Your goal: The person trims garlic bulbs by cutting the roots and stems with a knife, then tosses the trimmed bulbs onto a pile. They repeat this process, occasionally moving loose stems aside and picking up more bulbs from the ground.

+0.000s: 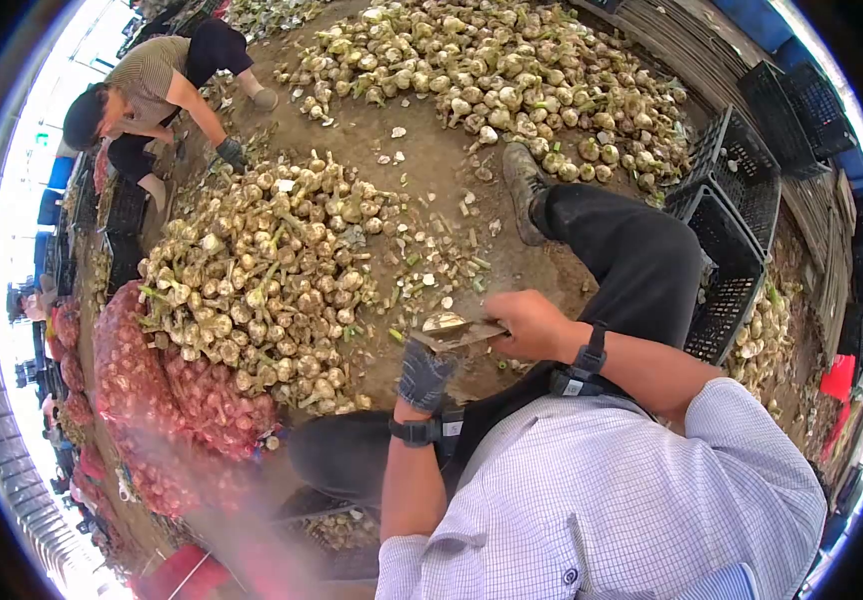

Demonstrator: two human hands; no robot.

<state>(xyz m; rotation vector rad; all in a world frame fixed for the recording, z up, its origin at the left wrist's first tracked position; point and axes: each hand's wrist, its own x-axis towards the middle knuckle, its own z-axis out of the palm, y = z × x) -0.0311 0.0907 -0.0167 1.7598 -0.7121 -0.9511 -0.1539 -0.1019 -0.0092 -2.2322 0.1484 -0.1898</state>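
In front of my lap, my right hand (532,324) is closed around the handle of a knife (467,336), its broad blade pointing left. A garlic bulb (444,321) shows just beyond the blade. My left hand (425,375), in a grey glove, is closed on that bulb, with its fingertips partly hidden by the knife. Past my hands, bits of cut stem and skin (437,265) lie scattered on the dirt floor. A large heap of garlic (262,280) with short stems rises to the left of my hands.
Red mesh sacks of garlic (167,400) stand at the left. Another garlic heap (512,80) spreads at the back. Black plastic crates (727,275) are to the right of my leg. A co-worker (157,95) with a gloved hand bends over the left heap.
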